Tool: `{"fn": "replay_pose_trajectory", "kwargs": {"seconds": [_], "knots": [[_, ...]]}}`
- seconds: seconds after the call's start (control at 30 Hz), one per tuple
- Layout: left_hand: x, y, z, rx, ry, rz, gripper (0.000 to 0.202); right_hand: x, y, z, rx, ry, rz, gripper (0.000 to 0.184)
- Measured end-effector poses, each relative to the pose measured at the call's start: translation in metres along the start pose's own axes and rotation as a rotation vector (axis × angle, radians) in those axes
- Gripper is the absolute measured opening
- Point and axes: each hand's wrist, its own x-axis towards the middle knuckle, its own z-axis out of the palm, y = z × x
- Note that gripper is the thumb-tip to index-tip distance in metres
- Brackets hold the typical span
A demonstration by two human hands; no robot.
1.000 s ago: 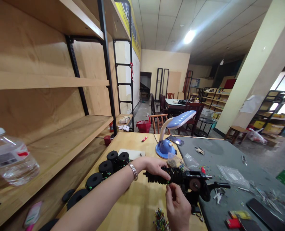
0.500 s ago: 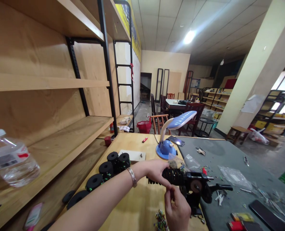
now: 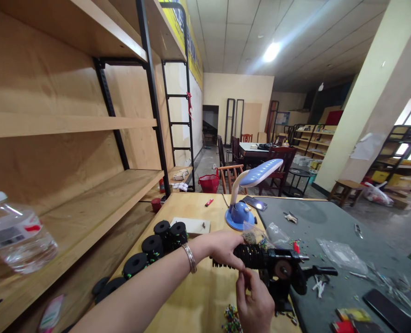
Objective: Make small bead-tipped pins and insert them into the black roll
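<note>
My left hand (image 3: 224, 247), with silver bangles at the wrist, curls over the left end of a black ribbed roll (image 3: 252, 254). Its thumb reaches down in front, and the far fingers are hidden. This roll sits on a black hand-cranked machine (image 3: 283, 268) with a crank handle (image 3: 321, 269) on the right. Just below the roll, my right hand (image 3: 255, 300) pinches thumb and forefinger together close to the left thumb; whatever is between them is too small to make out. Beside the right hand lies a heap of small multicoloured pieces (image 3: 231, 318) on the wooden tabletop (image 3: 191, 300).
Several black spools (image 3: 152, 246) stand left of my forearm. A blue desk lamp (image 3: 240, 215) rises behind the machine. On the grey mat (image 3: 316, 212) lie plastic bags (image 3: 342, 254), tools and a dark phone (image 3: 390, 310). Wooden shelving (image 3: 87, 194) with a water bottle (image 3: 18, 233) borders the left.
Both hands keep nearly the same places at the roll. The view has shifted slightly, and the right hand has moved a little, uncovering more of the multicoloured heap.
</note>
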Motion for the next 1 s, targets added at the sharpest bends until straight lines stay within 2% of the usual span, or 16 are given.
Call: {"fn": "replay_pose_trajectory", "kwargs": {"seconds": [0.2,0.3,0.37,0.4,0.5,0.6,0.67,0.73,0.8,0.87,0.93,1.0], "knots": [[-0.002,0.001,0.000,-0.027,-0.025,-0.021,0.057,-0.004,0.006,0.003,0.012,-0.046,0.016,0.032],[-0.009,0.003,-0.002,-0.053,0.041,-0.014,0.073,-0.004,0.008,-0.007,-0.019,-0.132,0.013,0.036],[-0.020,0.004,-0.003,-0.117,0.184,-0.014,0.076,-0.006,0.011,-0.018,-0.023,-0.192,0.046,0.041],[-0.027,0.005,-0.004,-0.165,0.288,-0.027,0.071,-0.008,0.014,-0.025,-0.009,-0.213,0.076,0.042],[-0.056,0.012,0.004,-0.322,0.655,-0.125,0.041,-0.016,0.022,-0.043,0.097,-0.270,0.158,0.041],[-0.088,0.025,0.032,-0.412,0.931,-0.275,0.028,-0.019,0.027,-0.057,0.234,-0.398,0.177,0.036],[-0.102,0.035,0.062,-0.467,0.997,-0.376,0.027,-0.016,0.025,-0.062,0.299,-0.452,0.208,0.033],[-0.107,0.044,0.096,-0.550,1.026,-0.437,0.028,-0.010,0.020,-0.063,0.358,-0.454,0.267,0.035],[-0.101,0.053,0.127,-0.634,1.012,-0.464,0.028,-0.004,0.014,-0.063,0.423,-0.461,0.329,0.039],[-0.086,0.058,0.148,-0.620,0.985,-0.501,0.028,-0.002,0.010,-0.061,0.484,-0.482,0.357,0.043],[-0.068,0.061,0.157,-0.509,0.930,-0.525,0.030,-0.007,0.011,-0.060,0.542,-0.518,0.340,0.044],[-0.051,0.060,0.158,-0.354,0.921,-0.595,0.033,-0.020,0.016,-0.060,0.595,-0.562,0.331,0.044]]}}
